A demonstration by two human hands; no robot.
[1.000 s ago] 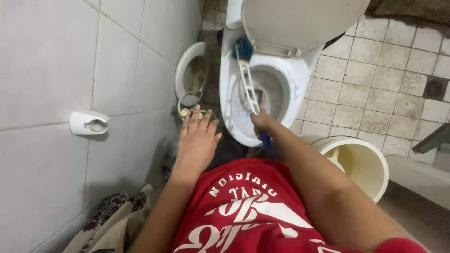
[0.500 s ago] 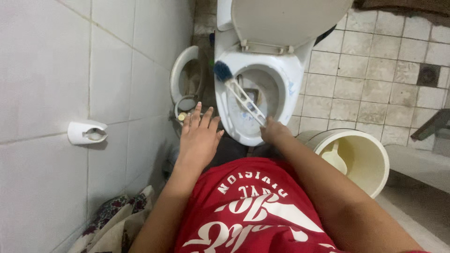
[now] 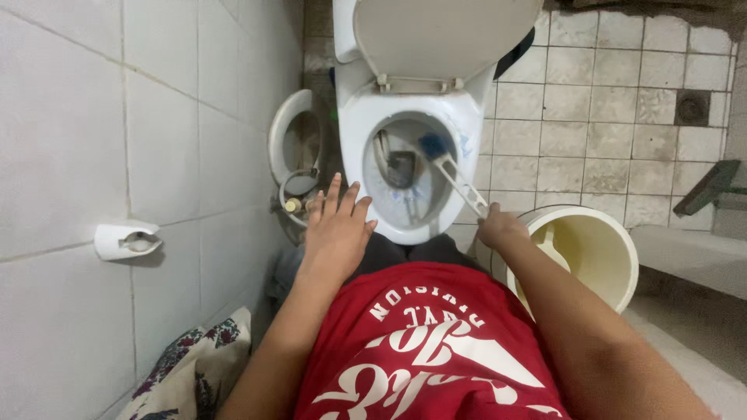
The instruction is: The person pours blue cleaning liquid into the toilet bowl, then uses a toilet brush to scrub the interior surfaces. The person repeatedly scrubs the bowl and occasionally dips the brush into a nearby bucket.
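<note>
Toilet brush [image 3: 451, 167] in right hand [image 3: 498, 229] grip

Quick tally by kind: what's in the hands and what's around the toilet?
Toilet brush, in right hand: 1
Toilet bowl, lid up: 1
Loose toilet seat by the wall: 1
Cream bucket: 1
Scoop in the bucket: 1
White wall holder: 1
Left hand holds nothing.
Total: 6

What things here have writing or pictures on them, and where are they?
Red shirt: at the bottom, on the person, with big white printed lettering.
Flowery cloth: bottom left by the tiled wall, pale with dark flower pattern.
No packages, signs or screens show.
</note>
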